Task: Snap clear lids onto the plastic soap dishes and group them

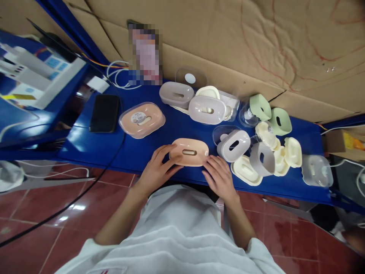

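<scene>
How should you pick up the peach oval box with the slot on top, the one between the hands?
Probably by its two rounded short ends, one hand from each side. The peach oval box lies flat on the blue table, long side across, slot up. The left hand already touches its left end and the right hand its right end. The smooth domed top offers no handle.

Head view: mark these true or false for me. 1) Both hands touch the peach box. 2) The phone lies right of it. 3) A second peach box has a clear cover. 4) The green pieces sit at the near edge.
1) True: the left hand and right hand flank the peach box.
2) False: the black phone lies left.
3) True: the covered peach box.
4) False: the green pieces sit far right, by the cardboard.
</scene>
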A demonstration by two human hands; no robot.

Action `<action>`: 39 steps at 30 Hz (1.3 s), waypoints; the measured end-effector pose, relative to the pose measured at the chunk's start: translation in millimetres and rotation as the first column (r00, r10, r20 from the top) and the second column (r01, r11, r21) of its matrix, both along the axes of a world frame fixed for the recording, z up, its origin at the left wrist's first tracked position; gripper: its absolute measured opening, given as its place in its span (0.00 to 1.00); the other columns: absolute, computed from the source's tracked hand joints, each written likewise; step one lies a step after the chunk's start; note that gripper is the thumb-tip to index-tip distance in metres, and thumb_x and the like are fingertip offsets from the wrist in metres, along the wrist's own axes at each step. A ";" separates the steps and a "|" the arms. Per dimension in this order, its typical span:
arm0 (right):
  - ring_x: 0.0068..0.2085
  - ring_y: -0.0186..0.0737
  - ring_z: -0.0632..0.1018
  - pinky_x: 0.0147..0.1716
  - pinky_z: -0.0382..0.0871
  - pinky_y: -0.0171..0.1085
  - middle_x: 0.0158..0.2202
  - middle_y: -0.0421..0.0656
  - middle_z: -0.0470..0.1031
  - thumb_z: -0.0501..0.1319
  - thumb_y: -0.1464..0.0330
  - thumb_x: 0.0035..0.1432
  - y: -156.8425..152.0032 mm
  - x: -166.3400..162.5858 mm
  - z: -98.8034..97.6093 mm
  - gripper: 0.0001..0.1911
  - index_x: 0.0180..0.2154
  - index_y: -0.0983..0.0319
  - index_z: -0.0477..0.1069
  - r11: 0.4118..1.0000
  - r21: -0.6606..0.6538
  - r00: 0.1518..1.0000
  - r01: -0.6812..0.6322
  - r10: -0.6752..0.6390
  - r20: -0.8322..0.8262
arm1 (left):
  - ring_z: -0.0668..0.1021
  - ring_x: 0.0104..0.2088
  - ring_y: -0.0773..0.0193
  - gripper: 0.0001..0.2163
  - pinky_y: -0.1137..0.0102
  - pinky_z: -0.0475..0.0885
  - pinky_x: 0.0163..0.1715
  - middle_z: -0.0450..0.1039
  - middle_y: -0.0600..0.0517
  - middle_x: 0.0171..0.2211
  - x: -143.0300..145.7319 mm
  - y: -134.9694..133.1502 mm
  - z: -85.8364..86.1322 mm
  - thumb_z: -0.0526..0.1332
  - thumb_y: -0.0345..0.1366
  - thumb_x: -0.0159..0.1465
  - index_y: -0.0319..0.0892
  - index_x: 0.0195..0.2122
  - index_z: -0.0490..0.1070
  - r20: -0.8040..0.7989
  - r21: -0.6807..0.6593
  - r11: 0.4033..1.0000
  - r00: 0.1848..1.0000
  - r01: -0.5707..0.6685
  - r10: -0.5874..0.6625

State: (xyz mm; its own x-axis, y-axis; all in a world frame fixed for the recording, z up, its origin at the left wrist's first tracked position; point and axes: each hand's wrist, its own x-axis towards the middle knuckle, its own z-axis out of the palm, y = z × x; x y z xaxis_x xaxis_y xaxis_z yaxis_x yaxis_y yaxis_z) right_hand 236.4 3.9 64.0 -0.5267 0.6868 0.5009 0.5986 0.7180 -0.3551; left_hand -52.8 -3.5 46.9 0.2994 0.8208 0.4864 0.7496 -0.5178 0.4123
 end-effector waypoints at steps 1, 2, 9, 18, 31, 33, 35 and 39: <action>0.67 0.50 0.77 0.70 0.72 0.54 0.62 0.52 0.80 0.65 0.71 0.72 1.1 -2.0 -1.0 0.25 0.68 0.60 0.70 1.000 -0.020 0.999 -0.012 0.013 0.051 | 0.76 0.65 0.44 0.16 0.48 0.77 0.62 0.73 0.39 0.64 -0.1 0.5 -0.4 0.72 0.34 0.69 0.47 0.56 0.76 -0.003 -0.002 1.000 1.000 0.004 -0.004; 0.69 0.50 0.76 0.71 0.70 0.54 0.65 0.52 0.78 0.65 0.70 0.73 2.4 -4.6 -2.1 0.25 0.68 0.60 0.70 0.999 -0.041 0.995 -0.021 0.025 0.094 | 0.76 0.65 0.44 0.16 0.48 0.77 0.61 0.73 0.39 0.64 -0.2 0.7 -0.8 0.72 0.35 0.68 0.47 0.56 0.77 -0.010 -0.002 1.000 1.000 0.004 -0.004; 0.73 0.45 0.70 0.77 0.59 0.50 0.67 0.46 0.77 0.58 0.76 0.75 8.4 -17.6 1.1 0.21 0.63 0.59 0.75 0.991 -0.095 0.974 -0.090 0.108 0.199 | 0.76 0.63 0.46 0.12 0.51 0.79 0.60 0.77 0.42 0.60 -5.2 -4.5 -7.0 0.71 0.35 0.70 0.47 0.53 0.78 -0.099 0.001 1.000 0.995 -0.010 0.010; 0.71 0.66 0.70 0.72 0.35 0.78 0.62 0.58 0.79 0.61 0.68 0.74 61.3 -23.0 28.3 0.12 0.52 0.63 0.81 0.882 -0.006 0.823 0.471 -0.437 0.363 | 0.77 0.62 0.45 0.12 0.50 0.77 0.60 0.77 0.42 0.59 -1.9 -4.8 -3.0 0.72 0.35 0.68 0.47 0.52 0.77 -0.044 0.023 0.996 0.995 -0.085 0.086; 0.37 0.41 0.86 0.40 0.83 0.43 0.38 0.40 0.85 0.67 0.55 0.71 44.7 -42.2 35.6 0.13 0.51 0.53 0.76 0.732 -0.627 0.633 -0.267 -0.357 -0.687 | 0.79 0.61 0.45 0.34 0.53 0.79 0.56 0.73 0.37 0.62 2.4 -10.6 -8.5 0.75 0.43 0.67 0.48 0.71 0.64 0.043 0.013 0.986 0.986 -0.165 0.164; 0.37 0.42 0.86 0.40 0.84 0.43 0.38 0.40 0.85 0.66 0.55 0.72 35.7 -48.9 26.9 0.20 0.60 0.52 0.71 0.683 -0.676 0.616 -0.276 -0.414 -0.670 | 0.75 0.67 0.42 0.40 0.51 0.78 0.60 0.66 0.35 0.69 1.3 -10.9 -9.9 0.75 0.43 0.66 0.50 0.75 0.58 0.075 0.038 0.986 0.985 -0.161 0.158; 0.40 0.43 0.87 0.44 0.85 0.45 0.43 0.42 0.85 0.65 0.57 0.73 25.6 -51.3 22.8 0.25 0.67 0.51 0.66 0.718 -0.674 0.670 -0.172 -0.416 -0.615 | 0.70 0.72 0.39 0.41 0.48 0.76 0.64 0.60 0.34 0.74 -0.1 -10.4 -9.8 0.75 0.41 0.66 0.52 0.76 0.56 0.064 0.020 0.993 0.991 -0.120 0.119; 0.66 0.51 0.78 0.64 0.77 0.55 0.67 0.52 0.74 0.59 0.64 0.77 11.6 -44.1 22.8 0.24 0.70 0.52 0.67 0.885 -0.435 0.895 0.165 -0.319 -0.311 | 0.69 0.73 0.41 0.37 0.46 0.73 0.67 0.62 0.37 0.74 -2.5 -8.6 -6.9 0.72 0.36 0.69 0.53 0.76 0.58 0.019 -0.039 0.998 0.999 -0.050 0.051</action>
State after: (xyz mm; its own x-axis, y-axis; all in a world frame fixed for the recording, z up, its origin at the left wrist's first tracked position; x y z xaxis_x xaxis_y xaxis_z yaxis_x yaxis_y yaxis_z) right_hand 192.3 15.6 86.8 -0.1512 0.9456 0.2881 0.5073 0.3243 -0.7984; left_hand -55.3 -12.2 40.0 0.2480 0.8526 0.4599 0.7659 -0.4633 0.4458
